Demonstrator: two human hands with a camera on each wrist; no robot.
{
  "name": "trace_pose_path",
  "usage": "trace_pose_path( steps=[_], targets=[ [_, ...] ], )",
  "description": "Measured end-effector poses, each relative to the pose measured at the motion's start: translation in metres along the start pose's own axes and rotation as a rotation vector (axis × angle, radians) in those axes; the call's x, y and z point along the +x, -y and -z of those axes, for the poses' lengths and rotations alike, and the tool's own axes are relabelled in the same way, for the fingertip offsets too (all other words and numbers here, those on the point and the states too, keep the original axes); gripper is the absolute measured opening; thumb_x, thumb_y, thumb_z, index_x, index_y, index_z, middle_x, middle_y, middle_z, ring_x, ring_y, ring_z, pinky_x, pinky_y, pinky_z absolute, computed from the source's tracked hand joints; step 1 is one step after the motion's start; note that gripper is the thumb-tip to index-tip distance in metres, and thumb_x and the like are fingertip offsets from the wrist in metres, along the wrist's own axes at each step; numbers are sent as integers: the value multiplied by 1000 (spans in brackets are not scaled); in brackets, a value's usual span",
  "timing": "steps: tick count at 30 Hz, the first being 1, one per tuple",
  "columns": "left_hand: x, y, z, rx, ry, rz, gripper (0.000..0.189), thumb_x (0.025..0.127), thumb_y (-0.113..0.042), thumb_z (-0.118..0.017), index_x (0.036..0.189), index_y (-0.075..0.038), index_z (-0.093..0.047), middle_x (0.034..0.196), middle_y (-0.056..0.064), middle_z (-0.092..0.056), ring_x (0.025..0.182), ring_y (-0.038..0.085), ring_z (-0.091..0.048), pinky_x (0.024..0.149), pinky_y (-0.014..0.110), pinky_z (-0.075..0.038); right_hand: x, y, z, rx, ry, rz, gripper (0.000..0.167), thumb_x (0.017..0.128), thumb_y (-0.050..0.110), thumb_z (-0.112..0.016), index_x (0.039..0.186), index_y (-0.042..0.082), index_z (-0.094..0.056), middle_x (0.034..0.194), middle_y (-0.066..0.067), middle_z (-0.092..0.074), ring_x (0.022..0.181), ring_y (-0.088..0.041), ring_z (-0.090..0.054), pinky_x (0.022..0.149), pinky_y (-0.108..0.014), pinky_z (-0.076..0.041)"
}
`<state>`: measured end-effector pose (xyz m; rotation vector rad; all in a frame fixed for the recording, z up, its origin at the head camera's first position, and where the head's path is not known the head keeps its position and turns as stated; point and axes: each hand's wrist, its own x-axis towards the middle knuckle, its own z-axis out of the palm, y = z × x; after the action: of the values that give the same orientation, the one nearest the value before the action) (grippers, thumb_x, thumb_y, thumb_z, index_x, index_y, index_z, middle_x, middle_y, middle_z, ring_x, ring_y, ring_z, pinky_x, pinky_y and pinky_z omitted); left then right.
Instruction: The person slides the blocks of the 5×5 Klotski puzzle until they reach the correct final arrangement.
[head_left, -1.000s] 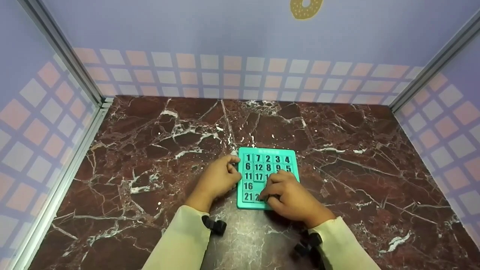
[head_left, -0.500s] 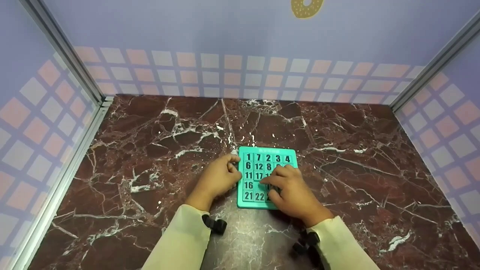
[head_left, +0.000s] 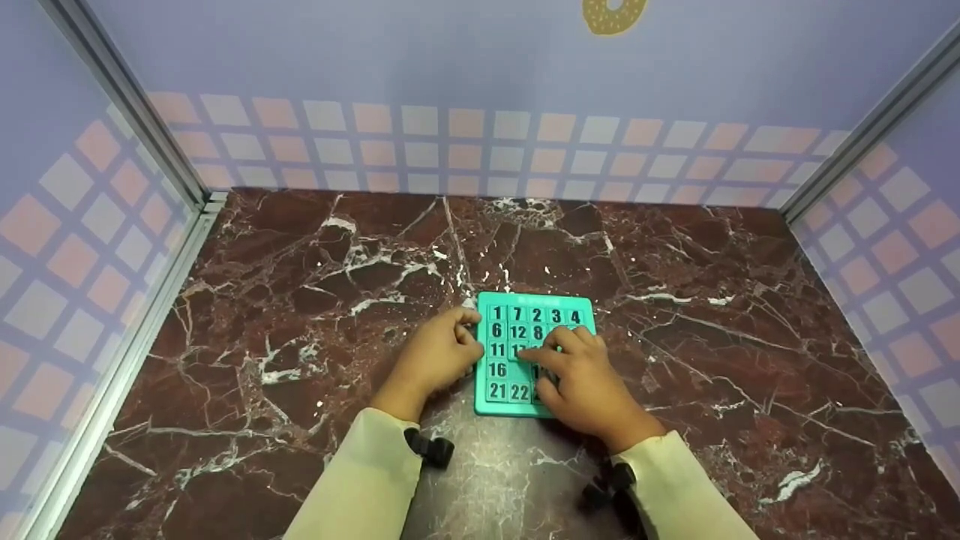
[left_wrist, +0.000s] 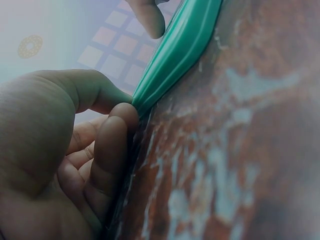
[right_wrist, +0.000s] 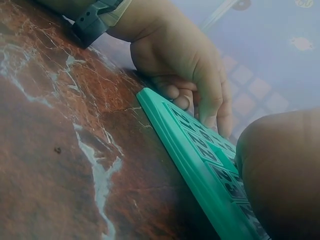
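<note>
A turquoise number slide puzzle lies flat on the marbled table. My left hand grips its left edge; in the left wrist view the thumb and a fingertip meet at the green frame's edge. My right hand reaches over the puzzle's right side, its index fingertip touching the 17 tile. Just below that tile is a vacant slot, between 16 and the right hand. The right hand covers several tiles in the lower right. In the right wrist view its near part overlaps the tiles.
The reddish-brown marbled table spreads out around the puzzle. Lilac wall panels with pink and white squares enclose the back and both sides. Each wrist wears a black strapped device.
My right index finger has moved up the board, from the 22 tile past the vacant slot onto the 17 tile. The left hand and the puzzle have stayed in place.
</note>
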<state>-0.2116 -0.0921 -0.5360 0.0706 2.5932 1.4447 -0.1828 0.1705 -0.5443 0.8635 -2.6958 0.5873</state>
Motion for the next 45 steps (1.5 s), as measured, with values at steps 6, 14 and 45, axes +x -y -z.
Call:
trace_pose_path(
  steps=[6, 14, 45],
  targets=[
    [1, 0, 0, 10, 1, -8, 56, 89, -16, -72, 145, -16, -69, 86, -5, -69, 68, 11, -60, 67, 31, -51, -1, 0, 0, 11, 11, -9, 45, 89, 13, -72, 128, 28, -86, 106, 4, -63, 96, -21, -48, 88, -42, -37],
    [1, 1, 0, -2, 5, 5, 56, 90, -16, -73, 146, -17, -69, 88, -4, -71, 70, 12, -63, 67, 32, -53, 0, 0, -1, 25, 14, 2, 42, 88, 13, -72, 123, 28, -88, 102, 5, -63, 94, -21, -46, 88, -41, -37],
    [1, 1, 0, 30, -7, -26, 53, 90, -16, -72, 142, -17, -71, 92, -5, -72, 77, 13, -65, 76, 33, -53, 1, -1, -2, 91, -57, 116, 35, 80, 8, -72, 104, 24, -90, 96, 6, -67, 89, -20, -50, 89, -43, -45]
  ],
)
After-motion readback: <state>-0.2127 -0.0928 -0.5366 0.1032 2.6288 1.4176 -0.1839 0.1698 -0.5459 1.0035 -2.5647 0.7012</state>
